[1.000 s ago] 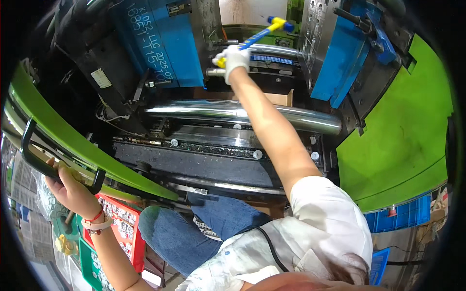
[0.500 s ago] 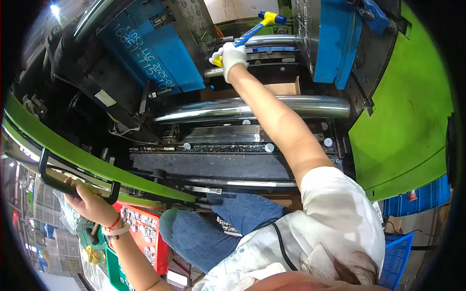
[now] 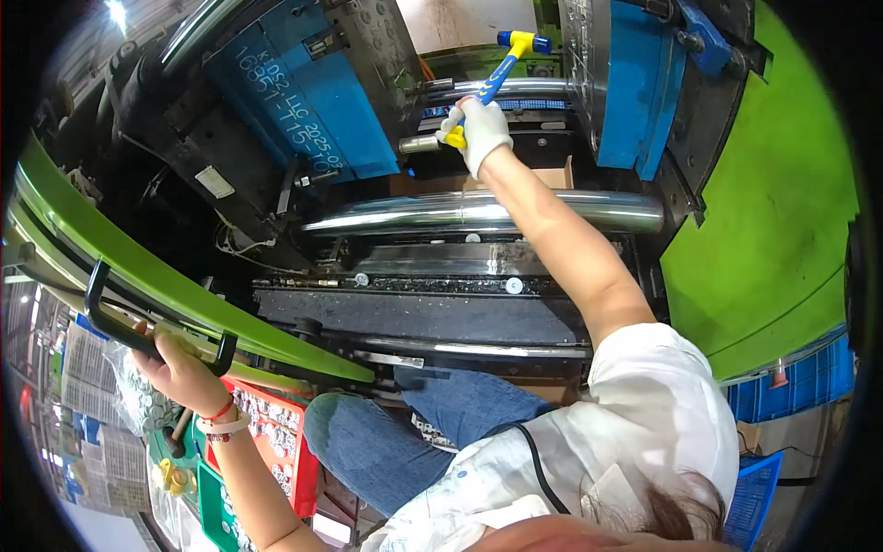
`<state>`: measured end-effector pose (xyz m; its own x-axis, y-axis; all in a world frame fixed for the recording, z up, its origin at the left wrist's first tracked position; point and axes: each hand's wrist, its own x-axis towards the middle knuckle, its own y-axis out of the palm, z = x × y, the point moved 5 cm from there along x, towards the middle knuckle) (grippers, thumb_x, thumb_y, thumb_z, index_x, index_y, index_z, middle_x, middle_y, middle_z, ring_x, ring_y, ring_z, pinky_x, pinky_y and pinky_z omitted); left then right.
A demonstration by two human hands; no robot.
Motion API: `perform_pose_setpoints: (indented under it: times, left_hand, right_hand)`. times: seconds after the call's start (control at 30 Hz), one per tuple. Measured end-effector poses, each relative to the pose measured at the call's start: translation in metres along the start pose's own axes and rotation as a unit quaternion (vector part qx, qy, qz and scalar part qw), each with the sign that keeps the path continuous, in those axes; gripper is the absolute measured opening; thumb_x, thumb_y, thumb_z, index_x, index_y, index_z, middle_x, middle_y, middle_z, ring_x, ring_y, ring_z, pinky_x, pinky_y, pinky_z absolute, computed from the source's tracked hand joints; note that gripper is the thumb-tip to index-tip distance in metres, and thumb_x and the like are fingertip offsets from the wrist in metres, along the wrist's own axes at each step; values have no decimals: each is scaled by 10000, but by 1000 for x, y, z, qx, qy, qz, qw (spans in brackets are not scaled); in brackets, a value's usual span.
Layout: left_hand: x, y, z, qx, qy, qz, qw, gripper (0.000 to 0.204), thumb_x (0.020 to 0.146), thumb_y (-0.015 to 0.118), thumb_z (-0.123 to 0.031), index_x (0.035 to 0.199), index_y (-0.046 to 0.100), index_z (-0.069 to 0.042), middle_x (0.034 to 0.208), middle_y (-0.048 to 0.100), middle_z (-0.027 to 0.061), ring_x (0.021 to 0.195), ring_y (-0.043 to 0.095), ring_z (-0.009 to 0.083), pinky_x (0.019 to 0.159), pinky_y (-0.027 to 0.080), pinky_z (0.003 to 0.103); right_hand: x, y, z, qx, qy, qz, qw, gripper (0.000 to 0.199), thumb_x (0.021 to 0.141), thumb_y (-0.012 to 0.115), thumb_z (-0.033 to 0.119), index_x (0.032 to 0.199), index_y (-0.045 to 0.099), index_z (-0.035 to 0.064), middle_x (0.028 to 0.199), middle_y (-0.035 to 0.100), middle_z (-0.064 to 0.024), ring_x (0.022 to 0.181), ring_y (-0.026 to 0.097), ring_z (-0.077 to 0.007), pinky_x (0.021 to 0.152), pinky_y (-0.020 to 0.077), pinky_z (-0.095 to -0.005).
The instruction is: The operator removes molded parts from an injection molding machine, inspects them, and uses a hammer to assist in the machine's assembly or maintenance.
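My right hand (image 3: 480, 132), in a white glove, is closed round the handle of a mallet (image 3: 498, 80) with a blue and yellow handle and a blue-ended head. The mallet's head points up and away, between two blue mold halves (image 3: 322, 101) of a machine. A yellow piece shows beneath the gloved fingers, probably the end of the handle. At the lower left my bare left hand (image 3: 180, 370) is wrapped around a black pull handle (image 3: 118, 329) on a green machine door (image 3: 175, 285). Its fingertips are partly hidden behind the handle.
Thick polished bars (image 3: 451, 213) cross the machine opening under my right arm. A green panel (image 3: 763, 230) stands at the right. A red tray (image 3: 299, 460) of small parts lies by my left forearm, beside a green basket (image 3: 213, 515). Blue crates (image 3: 800, 382) stand at the lower right.
My right hand has moved right and slightly nearer with the mallet, whose handle is now more upright. My left hand stays on the pull handle; the whole view has shifted slightly.
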<state>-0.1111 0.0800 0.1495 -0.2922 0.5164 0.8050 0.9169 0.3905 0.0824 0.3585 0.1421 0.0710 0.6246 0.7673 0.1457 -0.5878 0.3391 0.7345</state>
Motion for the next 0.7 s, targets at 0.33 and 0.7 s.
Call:
perform_pose_setpoints:
  times: [0.33, 0.7]
  left_hand:
    - [-3, 7, -8, 40, 10, -23, 999, 246, 904, 484, -147, 1102, 517, -5, 824, 509, -10, 658, 442, 55, 585, 375, 199]
    - [2, 1, -2, 9, 15, -25, 1000, 232, 902, 485, -114, 1108, 506, -11, 733, 466, -40, 581, 396, 27, 511, 321, 181]
  right_hand:
    - [-39, 24, -87, -10, 205, 62, 977, 41, 842, 459, 15, 856, 422, 27, 630, 461, -98, 476, 485, -211, 431, 459, -376]
    - [46, 11, -51, 102, 97, -59, 988, 61, 810, 448, 12, 834, 395, 30, 697, 450, -126, 563, 524, -254, 531, 515, -430]
